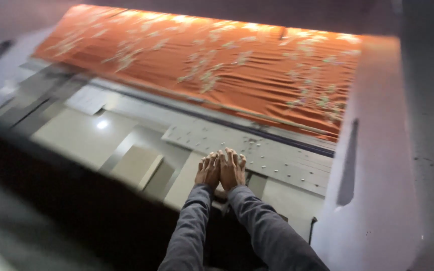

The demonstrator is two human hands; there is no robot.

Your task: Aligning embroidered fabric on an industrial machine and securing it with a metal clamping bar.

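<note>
My left hand [207, 170] and my right hand [232, 168] lie side by side, palms down, fingers flat on the grey metal bed [277, 160] of a large machine. Both arms wear grey sleeves. Neither hand grips anything that I can see. Beyond the hands, a wide orange fabric [217, 60] with a pale flower print stretches across the machine, rippled on its right part. The picture is blurred.
A dark rail [192, 113] runs across between the fabric and the metal bed. A pale grey machine side panel [372, 165] with a slot stands at the right. Flat grey plates and a bright light reflection [102, 124] lie at the left. A dark edge crosses the lower left.
</note>
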